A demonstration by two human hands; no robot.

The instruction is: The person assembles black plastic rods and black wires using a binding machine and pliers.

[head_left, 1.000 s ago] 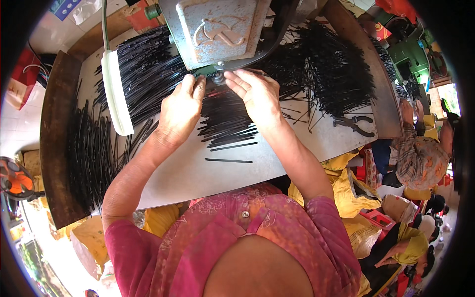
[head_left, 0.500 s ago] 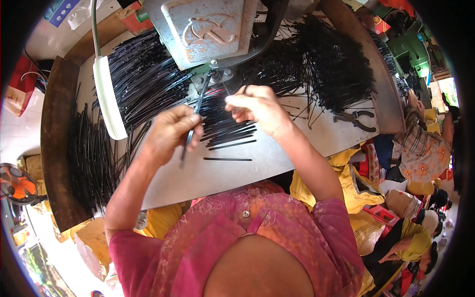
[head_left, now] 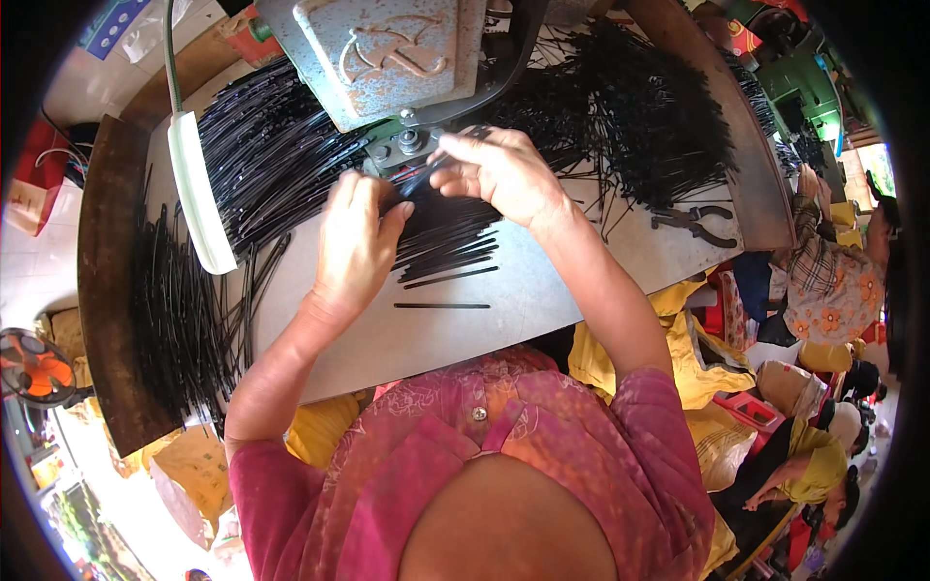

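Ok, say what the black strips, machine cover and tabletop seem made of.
Black strips: perhaps glossy plastic or coated metal, judging by highlights. Machine cover: probably painted metal, worn, with rusty patches. Tabletop: likely sheet metal, smooth, dull grey sheen.

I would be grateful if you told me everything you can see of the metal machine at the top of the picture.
The machine stands over the table's far side, cut off by the picture's top edge. Its boxy front cover looks like worn, pale grey-blue metal, rust-specked, with a raised umbrella shape. A dark curved band runs along its right. Below are green-painted parts and shiny bolts. The left hand and right hand are close by; whether they touch it is unclear.
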